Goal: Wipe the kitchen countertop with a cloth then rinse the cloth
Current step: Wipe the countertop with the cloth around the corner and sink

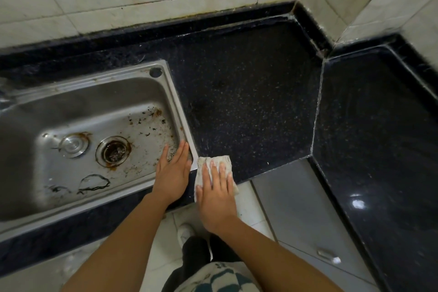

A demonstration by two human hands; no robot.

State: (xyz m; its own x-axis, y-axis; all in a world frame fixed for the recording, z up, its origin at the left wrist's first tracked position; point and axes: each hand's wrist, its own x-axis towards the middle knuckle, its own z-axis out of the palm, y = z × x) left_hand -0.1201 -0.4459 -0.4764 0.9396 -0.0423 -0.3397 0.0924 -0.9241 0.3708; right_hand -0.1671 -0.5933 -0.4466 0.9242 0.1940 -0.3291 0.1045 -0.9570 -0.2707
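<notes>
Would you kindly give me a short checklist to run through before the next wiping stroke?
1. Right hand pressing flat on the cloth: ok.
2. Cloth wholly on the countertop: not ok, near edge overhangs.
3. Left hand off the cloth, on the sink rim: ok.
4. Sink basin clean for rinsing: not ok, debris by the drain.
5. Tap within reach: cannot tell, not visible.

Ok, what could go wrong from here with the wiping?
1. The cloth, pressed flat under the right hand, overhangs the front edge of the countertop, so dirt may drop onto the floor rather than into the sink.
2. The sink already holds debris beside its open drain; rinsing there could clog it or re-soil the cloth.
</notes>
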